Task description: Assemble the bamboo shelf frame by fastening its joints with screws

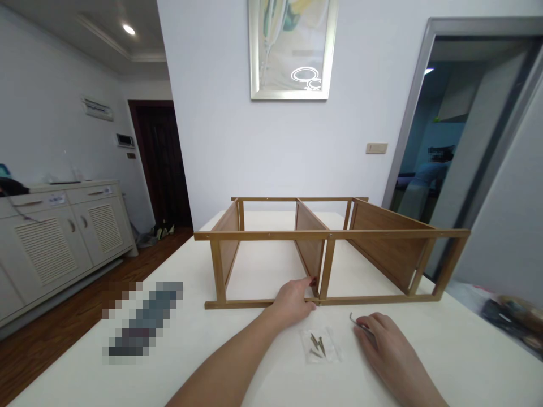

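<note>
A brown wooden shelf rack [271, 234] lies on its side on the white table [263, 384], its slatless shelf panels standing upright. My left hand [292, 302] is closed around the rack's near bottom rail, beside the foot of the middle shelf panel [311, 249]; its fingertips are partly hidden behind the wood. In my right hand [382, 339] is a thin metal hex key [358, 323], its bent end sticking out to the left. The hand rests low over the table, apart from the rack. Between my hands lies a clear plastic bag [335, 349] with several screws [318, 343].
A pixelated, dark bluish item [148, 319] lies on the table at left. Behind the rack stands a wall with a framed picture [292, 51]. A white cabinet [63, 226] is at far left. Another person [428, 175] is beyond the doorway at right.
</note>
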{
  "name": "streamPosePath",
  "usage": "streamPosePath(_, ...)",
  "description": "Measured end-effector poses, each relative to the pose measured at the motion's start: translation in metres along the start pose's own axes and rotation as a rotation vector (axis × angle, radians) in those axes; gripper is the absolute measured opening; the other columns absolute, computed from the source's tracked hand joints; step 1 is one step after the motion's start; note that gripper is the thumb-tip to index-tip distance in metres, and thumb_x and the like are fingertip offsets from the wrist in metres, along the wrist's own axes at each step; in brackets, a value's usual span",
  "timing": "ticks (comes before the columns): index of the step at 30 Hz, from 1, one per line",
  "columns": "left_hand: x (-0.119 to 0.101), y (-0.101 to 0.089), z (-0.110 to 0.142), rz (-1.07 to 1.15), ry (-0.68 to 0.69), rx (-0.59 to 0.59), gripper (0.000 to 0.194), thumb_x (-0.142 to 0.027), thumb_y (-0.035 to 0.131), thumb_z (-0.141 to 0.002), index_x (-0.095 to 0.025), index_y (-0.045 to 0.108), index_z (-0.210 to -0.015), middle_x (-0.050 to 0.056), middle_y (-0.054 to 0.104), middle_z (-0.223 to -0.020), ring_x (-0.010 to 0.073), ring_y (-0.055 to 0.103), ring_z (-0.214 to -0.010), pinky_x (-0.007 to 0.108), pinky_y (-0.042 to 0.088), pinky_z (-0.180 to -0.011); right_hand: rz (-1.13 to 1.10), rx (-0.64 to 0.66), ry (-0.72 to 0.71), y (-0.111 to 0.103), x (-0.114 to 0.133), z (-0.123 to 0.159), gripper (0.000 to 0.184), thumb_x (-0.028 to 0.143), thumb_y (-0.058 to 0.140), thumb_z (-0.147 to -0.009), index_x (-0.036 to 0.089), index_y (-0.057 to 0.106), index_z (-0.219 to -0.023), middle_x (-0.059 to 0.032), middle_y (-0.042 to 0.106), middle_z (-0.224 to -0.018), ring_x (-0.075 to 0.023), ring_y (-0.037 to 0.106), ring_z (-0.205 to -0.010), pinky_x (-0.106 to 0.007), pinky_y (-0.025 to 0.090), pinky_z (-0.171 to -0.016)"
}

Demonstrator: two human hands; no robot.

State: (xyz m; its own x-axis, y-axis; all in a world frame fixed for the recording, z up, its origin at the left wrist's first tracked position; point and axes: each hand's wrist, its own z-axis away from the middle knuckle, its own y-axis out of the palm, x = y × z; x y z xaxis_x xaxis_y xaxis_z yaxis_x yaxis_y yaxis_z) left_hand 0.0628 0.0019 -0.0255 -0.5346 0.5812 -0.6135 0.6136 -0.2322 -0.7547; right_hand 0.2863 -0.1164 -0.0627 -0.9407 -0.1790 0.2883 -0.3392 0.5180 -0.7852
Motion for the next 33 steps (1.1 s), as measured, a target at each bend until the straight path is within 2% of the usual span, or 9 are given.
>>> streamPosePath(8, -0.002, 0.000, 0.002, -0.061, 0.021, 0.005, 0.056, -0.025, 0.065, -0.076, -0.025, 0.054, -0.131, 0.005, 0.066, -0.126, 0.0239, 0.060, -0.116, 0.033, 0.045, -0.101, 0.014, -0.007, -0.018, -0.002, 0.003, -0.001, 0.027, 0.039, 0.044, -0.093, 0.022, 0.063, -0.085, -0.0108, 0.064, -0.084, -0.0247, 0.062, -0.082, -0.037, 0.050, -0.074)
streamPosePath(14, -0.004, -0.001, 0.005, -0.143, 0.022, 0.011, 0.050, -0.027, 0.062, -0.079, -0.023, 0.055, -0.129, 0.007, 0.065, -0.126, 0.0277, 0.060, -0.116, 0.038, 0.044, -0.101, 0.034, 0.041, 0.033, -0.005, 0.010, 0.000, 0.026, 0.033, 0.044, -0.093, 0.018, 0.064, -0.088, -0.0111, 0.063, -0.088, -0.0243, 0.061, -0.086, -0.037, 0.048, -0.079)
streamPosePath(22, -0.017, -0.009, 0.010, -0.225, 0.102, -0.033, 0.038, -0.023, 0.054, -0.086, -0.023, 0.061, -0.123, 0.005, 0.065, -0.127, 0.0228, 0.056, -0.119, 0.035, 0.040, -0.107, 0.032, 0.048, 0.085, -0.012, 0.022, 0.001, 0.019, 0.022, 0.046, -0.092, 0.017, 0.065, -0.091, -0.0101, 0.062, -0.090, -0.0230, 0.059, -0.087, -0.034, 0.046, -0.079)
streamPosePath(28, -0.025, -0.004, 0.011, -0.279, 0.235, -0.120, 0.030, -0.021, 0.048, -0.089, -0.021, 0.069, -0.111, 0.008, 0.071, -0.111, 0.0231, 0.063, -0.103, 0.037, 0.047, -0.096, 0.023, 0.065, 0.132, -0.013, 0.025, 0.003, 0.019, 0.016, 0.046, -0.091, 0.017, 0.064, -0.090, -0.0090, 0.061, -0.090, -0.0223, 0.058, -0.087, -0.033, 0.045, -0.079)
streamPosePath(33, -0.015, 0.004, 0.010, -0.313, 0.197, -0.106, 0.028, -0.022, 0.044, -0.092, -0.022, 0.072, -0.096, 0.007, 0.073, -0.096, 0.0219, 0.065, -0.091, 0.034, 0.048, -0.085, 0.007, 0.062, 0.164, -0.013, 0.025, 0.003, 0.018, 0.013, 0.046, -0.089, 0.017, 0.064, -0.087, -0.0092, 0.060, -0.090, -0.0228, 0.057, -0.088, -0.034, 0.044, -0.080)
